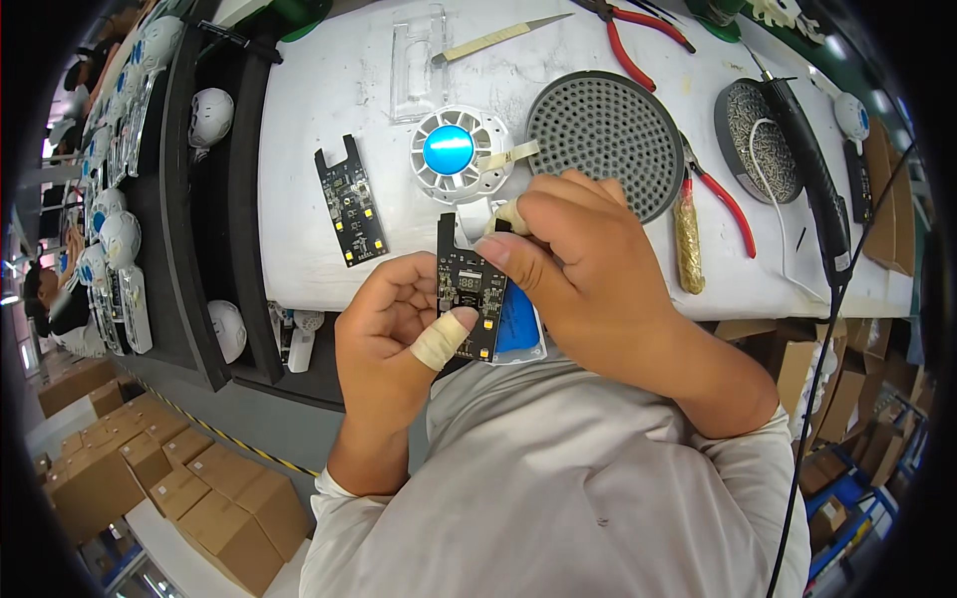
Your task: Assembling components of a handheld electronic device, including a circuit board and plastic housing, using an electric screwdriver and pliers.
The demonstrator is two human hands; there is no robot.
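Note:
A black circuit board (467, 279) with a forked top end and small yellow squares is held upright before me. My left hand (399, 329) grips its lower part, the taped thumb lying over its face. With thumb and taped index finger, my right hand (588, 249) pinches the board's upper right prong. Behind the board, a blue block (519, 321) shows in a clear-edged white housing, partly hidden by the board and my hand. Just beyond stands a round white fan-like part (462, 154) with a blue centre. To the left, a second black circuit board (351, 204) lies flat on the table.
A grey perforated round tray (605, 140) lies beyond my right hand, with red-handled pliers (630, 50) and cutters (723, 199) around it. A black soldering iron (812, 169) rests at the right, its cable hanging down. Dark rails (199, 249) border the table's left side.

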